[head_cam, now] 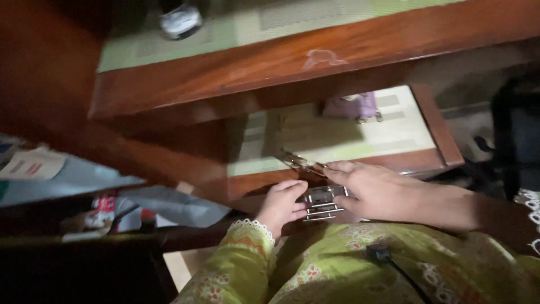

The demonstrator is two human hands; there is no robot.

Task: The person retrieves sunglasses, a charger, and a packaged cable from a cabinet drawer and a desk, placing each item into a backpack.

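1. The grip of the left hand (281, 204) is curled shut on the metal handle (323, 204) at the front edge of the open drawer (360, 141); the right hand (377, 190) lies half open over it, fingers touching the handle.
2. Fingers could get pinched against the worktop (270, 70) edge if the drawer slides in.
3. The purple pouch (353, 106) at the drawer's back edge could snag.
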